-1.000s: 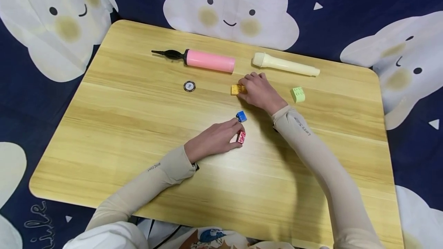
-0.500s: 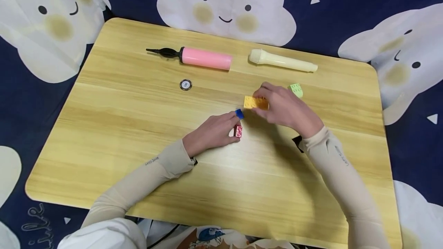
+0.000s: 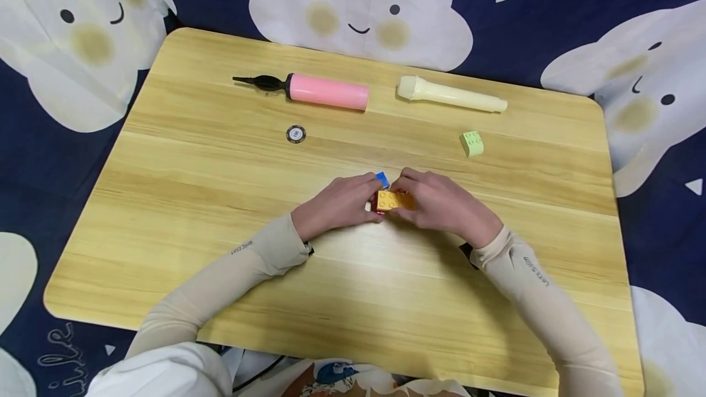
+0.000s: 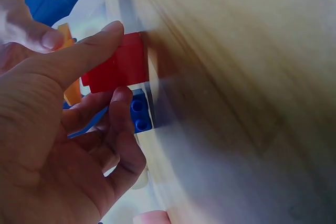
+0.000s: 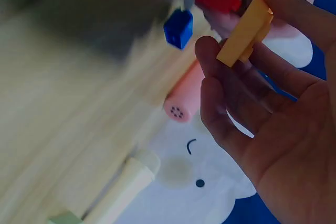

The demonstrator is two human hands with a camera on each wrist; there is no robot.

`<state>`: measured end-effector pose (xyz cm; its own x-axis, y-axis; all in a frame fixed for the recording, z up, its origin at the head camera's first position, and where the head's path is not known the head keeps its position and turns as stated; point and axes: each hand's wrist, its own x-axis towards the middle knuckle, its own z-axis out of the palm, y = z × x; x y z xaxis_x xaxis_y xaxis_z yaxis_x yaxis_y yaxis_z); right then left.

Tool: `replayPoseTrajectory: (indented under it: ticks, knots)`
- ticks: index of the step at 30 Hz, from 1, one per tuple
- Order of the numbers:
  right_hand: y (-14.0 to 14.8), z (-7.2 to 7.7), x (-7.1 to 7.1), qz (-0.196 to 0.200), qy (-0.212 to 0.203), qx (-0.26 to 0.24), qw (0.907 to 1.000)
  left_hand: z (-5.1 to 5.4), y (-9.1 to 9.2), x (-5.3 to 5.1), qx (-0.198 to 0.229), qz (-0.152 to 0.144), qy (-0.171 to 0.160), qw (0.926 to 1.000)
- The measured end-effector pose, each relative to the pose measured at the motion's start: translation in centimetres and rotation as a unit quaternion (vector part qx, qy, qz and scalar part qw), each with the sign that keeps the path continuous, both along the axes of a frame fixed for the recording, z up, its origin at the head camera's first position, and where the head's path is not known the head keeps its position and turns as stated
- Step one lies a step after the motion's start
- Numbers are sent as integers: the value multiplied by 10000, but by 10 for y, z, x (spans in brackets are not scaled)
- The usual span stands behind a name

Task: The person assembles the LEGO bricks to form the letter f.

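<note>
My left hand pinches a red toy brick between thumb and fingers, low over the table. In the head view most of the red brick is covered. A flat yellow-orange brick is gripped by my right hand, and in the right wrist view this orange brick sits close by the studs of the red one. Whether the two bricks touch, I cannot tell. Just beyond my left fingertips lies a small blue brick, its studs facing the left hand.
A light green brick rests at the right of the wooden table. Farther back lie a pink hand pump with a black nozzle and a cream microphone-shaped tube. A poker chip lies left of centre.
My right hand has lifted the yellow-orange brick from the table and carried it toward me, to the red brick. The left hand keeps its hold on the red brick, nearly in place.
</note>
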<state>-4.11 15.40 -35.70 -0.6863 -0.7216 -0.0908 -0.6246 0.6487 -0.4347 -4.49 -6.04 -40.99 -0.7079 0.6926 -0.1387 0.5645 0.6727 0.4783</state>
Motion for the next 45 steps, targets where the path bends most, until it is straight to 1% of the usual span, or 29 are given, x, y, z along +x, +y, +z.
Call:
replayPoseTrajectory:
  ticks: [5,8,17,24,29,36,45]
  knots:
    - [-5,-8,1,60,62,-22,10000,1,1,-2,-81,-130,78,9999]
    - [-7,-11,1,86,127,-78,9999,0,2,-2,-100,-122,42,9999]
    - [-11,-12,2,63,94,-190,9998,1,1,-2,-136,-49,44,9999]
    - [-11,-13,4,-99,201,-46,9997,0,1,-1,-78,-67,-15,9999]
    - [-13,-13,5,-78,230,-82,9997,1,0,-1,-53,-49,47,10000]
    - [-11,-14,4,-142,230,-132,9995,-1,-1,-1,-15,-32,118,9999]
    - [-13,-15,6,-214,164,-213,9994,-2,0,-1,62,103,-96,9999]
